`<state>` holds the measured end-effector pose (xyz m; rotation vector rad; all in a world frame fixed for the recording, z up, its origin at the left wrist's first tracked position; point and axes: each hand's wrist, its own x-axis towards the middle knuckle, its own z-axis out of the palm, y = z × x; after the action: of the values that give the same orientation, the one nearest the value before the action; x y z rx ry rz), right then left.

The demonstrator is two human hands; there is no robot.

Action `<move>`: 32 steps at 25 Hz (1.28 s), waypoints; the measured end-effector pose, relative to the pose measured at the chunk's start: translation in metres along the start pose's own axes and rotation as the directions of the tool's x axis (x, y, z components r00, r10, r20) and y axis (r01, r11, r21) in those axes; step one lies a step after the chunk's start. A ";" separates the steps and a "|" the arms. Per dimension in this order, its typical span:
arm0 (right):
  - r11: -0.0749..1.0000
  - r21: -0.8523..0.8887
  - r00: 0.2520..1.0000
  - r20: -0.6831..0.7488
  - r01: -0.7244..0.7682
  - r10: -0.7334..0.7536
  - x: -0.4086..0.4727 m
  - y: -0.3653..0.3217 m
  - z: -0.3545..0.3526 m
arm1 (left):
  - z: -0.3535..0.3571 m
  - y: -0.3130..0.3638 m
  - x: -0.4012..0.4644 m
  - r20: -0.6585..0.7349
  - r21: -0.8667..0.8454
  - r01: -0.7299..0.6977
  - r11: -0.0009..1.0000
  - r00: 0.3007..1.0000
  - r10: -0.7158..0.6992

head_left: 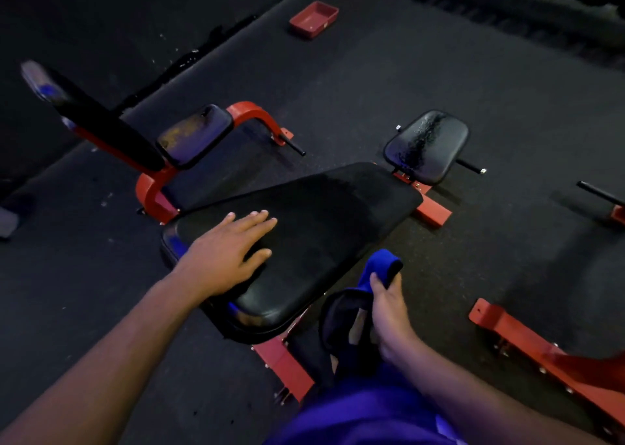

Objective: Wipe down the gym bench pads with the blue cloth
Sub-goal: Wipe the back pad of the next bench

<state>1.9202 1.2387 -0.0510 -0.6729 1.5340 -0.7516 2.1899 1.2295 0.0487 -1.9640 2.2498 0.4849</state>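
Observation:
A long black back pad [324, 228] of a red-framed gym bench lies in the middle of the view. Beyond it sits the smaller black seat pad [426, 146], glossy with a wet streak. My left hand [226, 251] rests flat on the near left part of the back pad, fingers straight. My right hand [389, 309] grips the blue cloth [375, 272] just off the pad's near right edge, above the floor. Part of the cloth hangs dark below the hand.
A second red bench with a black back pad [108, 123] and worn seat pad [194, 136] stands to the left. A red tray [314, 19] lies on the black rubber floor [439, 72] far back. Another red frame [541, 353] sits at the right.

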 end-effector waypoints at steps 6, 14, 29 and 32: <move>0.997 0.066 0.991 -0.136 0.027 -0.018 0.013 0.007 0.054 | 0.026 0.053 0.047 0.269 0.026 -0.090 0.996 0.960 0.079; 0.987 0.153 0.972 -0.236 0.049 -0.012 0.049 0.004 0.090 | 0.042 0.048 0.072 0.413 0.181 -0.117 0.976 0.910 0.032; 0.999 0.019 0.996 -0.076 0.043 -0.041 0.120 -0.002 0.044 | 0.044 0.046 0.089 0.455 0.167 -0.127 0.978 0.890 0.038; 0.996 0.046 0.997 0.002 0.080 -0.080 0.081 0.005 0.047 | 0.043 0.047 0.090 0.445 0.164 -0.125 0.979 0.894 0.039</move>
<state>1.9595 1.1752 -0.1072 -0.7049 1.4888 -0.8428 2.1248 1.1631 -0.0108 -1.4888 2.0086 0.6269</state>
